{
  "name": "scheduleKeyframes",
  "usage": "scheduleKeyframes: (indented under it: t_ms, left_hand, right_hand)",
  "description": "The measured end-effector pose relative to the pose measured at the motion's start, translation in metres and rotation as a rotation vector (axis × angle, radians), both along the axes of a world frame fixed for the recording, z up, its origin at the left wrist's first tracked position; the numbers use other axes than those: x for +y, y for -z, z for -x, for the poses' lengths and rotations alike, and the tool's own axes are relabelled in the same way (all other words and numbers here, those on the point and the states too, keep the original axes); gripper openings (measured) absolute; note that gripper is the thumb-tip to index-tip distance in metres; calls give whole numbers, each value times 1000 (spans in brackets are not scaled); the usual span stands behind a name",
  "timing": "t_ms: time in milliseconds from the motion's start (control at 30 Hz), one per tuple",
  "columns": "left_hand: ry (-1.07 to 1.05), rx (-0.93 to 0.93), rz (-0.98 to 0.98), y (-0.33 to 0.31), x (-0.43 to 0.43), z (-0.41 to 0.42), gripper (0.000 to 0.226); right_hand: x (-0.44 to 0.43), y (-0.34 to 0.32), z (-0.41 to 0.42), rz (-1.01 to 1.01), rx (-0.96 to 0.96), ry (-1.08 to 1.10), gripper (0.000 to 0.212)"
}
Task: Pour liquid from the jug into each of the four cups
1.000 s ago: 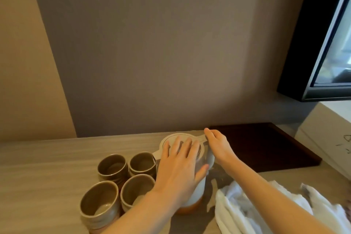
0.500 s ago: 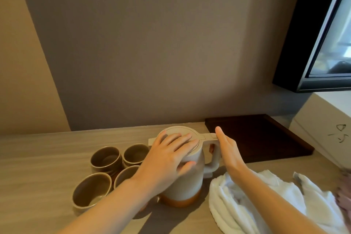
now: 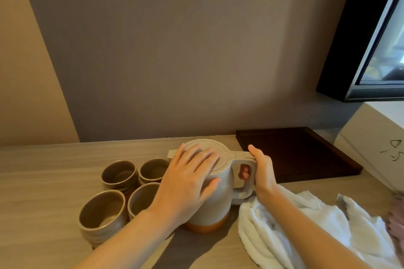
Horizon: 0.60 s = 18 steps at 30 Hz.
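My left hand (image 3: 190,183) lies flat on the lid (image 3: 222,152) of a beige jug (image 3: 220,201) with an orange base. The fingers are straight and slightly spread on the lid, and the thumb presses against the jug's side below them. My right hand (image 3: 263,172) grips the jug's handle (image 3: 249,183). Its fingers curl round the handle, the fingertips show through the loop, and the thumb lies along the top. The jug stands upright on the pale wooden table (image 3: 43,181) between my two hands.

Just left of my left fingers, four brown cups (image 3: 119,173) stand in a tight square, the nearest partly under my wrist. Beneath my right wrist lies a crumpled white towel (image 3: 295,225). Beyond my right fingers sits a dark wooden tray (image 3: 295,155).
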<state>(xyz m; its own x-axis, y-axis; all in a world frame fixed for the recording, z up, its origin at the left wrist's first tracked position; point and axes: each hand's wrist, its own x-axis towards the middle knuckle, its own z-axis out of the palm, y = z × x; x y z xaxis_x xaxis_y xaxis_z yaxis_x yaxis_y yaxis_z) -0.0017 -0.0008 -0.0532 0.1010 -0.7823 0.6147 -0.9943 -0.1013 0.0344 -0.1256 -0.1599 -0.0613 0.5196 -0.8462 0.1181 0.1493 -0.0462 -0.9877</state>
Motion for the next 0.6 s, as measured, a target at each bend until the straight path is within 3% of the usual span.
scheduleKeyframes:
  t_ms: [167,333,600]
  left_hand:
    - [-34,67,74,4,-2,8,49]
    - [-26,79,20,0,1,6,50]
    - [-35,87,-31,-8,7,-1,51]
  right_hand:
    - [3,3,-6,-132,-28,84,37]
    - [7,0,-11,-271,-46,167,37]
    - [17,-18,-11,-325,-69,198,22]
